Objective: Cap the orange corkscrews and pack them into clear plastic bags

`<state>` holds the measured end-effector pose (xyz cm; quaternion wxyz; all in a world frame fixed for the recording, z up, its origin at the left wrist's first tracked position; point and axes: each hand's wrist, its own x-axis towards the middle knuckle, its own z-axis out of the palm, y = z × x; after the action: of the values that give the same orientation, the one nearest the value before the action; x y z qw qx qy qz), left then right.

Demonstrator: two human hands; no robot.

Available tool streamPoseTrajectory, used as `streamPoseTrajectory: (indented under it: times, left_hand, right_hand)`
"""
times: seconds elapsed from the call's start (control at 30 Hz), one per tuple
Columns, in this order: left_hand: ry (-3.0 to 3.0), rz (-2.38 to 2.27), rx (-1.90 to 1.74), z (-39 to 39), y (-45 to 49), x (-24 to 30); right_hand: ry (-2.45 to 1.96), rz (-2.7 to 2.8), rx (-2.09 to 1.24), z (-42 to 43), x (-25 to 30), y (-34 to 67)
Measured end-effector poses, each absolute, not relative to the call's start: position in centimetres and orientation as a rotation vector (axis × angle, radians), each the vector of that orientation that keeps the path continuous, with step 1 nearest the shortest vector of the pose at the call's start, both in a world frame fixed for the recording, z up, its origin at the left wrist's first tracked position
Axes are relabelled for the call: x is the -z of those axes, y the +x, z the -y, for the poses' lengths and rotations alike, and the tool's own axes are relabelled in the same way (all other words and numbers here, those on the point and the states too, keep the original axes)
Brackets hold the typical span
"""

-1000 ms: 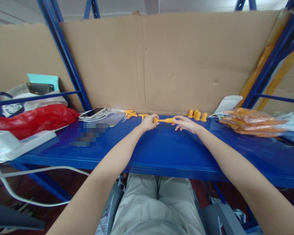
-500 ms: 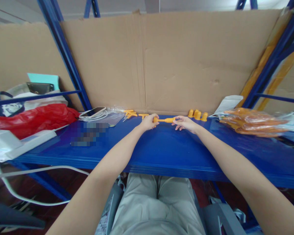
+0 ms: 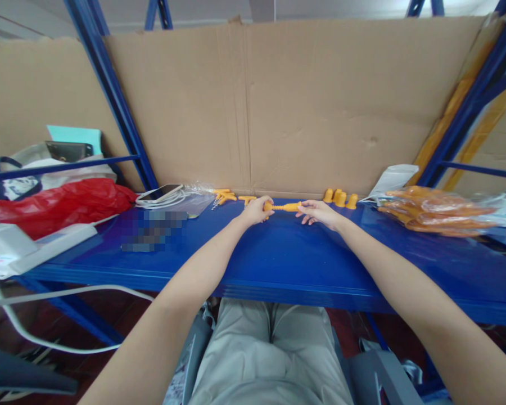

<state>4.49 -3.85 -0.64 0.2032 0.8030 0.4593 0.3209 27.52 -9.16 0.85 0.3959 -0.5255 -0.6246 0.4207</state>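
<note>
Both of my hands are at the far side of the blue shelf, at either end of a long orange plastic piece with a ridged shaft (image 3: 293,207). My left hand (image 3: 256,210) is closed around its rounded left end, hiding part of it. At the thicker right end, my right hand (image 3: 318,214) pinches with thumb and finger, its other fingers loosely curled. Just beyond my left hand lies an orange T-shaped handle (image 3: 247,198). Several more orange handles (image 3: 224,196), with a metal spiral showing, lie farther left. Orange thimble-shaped caps (image 3: 339,198) stand right of my right hand.
A cardboard sheet (image 3: 320,107) rises behind the blue shelf (image 3: 295,259). To the left are a phone (image 3: 166,193) with a coiled white cable, a clear bag (image 3: 200,203) and a red bag (image 3: 67,205). Orange items in plastic (image 3: 436,211) lie at the right.
</note>
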Motion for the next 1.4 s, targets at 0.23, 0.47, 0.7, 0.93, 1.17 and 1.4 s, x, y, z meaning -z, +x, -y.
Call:
streamPoseTrajectory:
  times: [0.23, 0.47, 0.7, 0.93, 1.17, 1.4]
  left_hand:
    - [2.248, -1.291, -0.879, 3.7, 4.5, 0.7]
    - [2.279, -1.321, -0.869, 3.9, 4.5, 0.6]
    - [2.260, -1.283, -0.878, 4.1, 4.5, 0.4]
    - [2.357, -1.361, -0.909, 4.0, 3.9, 0.3]
    - [2.286, -1.921, -0.691, 3.8, 2.4, 0.1]
    - [1.852, -2.411, -0.566, 4.2, 0.2, -0.3]
  right_hand:
    - [-1.338, 1.590, -1.047, 9.2, -0.9, 27.5]
    - [-1.349, 1.597, -1.051, 9.3, -1.0, 27.3]
    - [-1.347, 1.553, -1.014, 9.1, -1.0, 27.2]
    - [-1.480, 1.596, -0.325, 7.8, -0.7, 28.6]
    - [-1.814, 1.944, 0.485, 9.6, -1.7, 28.9]
    - [-1.951, 2.162, 0.636, 10.0, -1.9, 27.6]
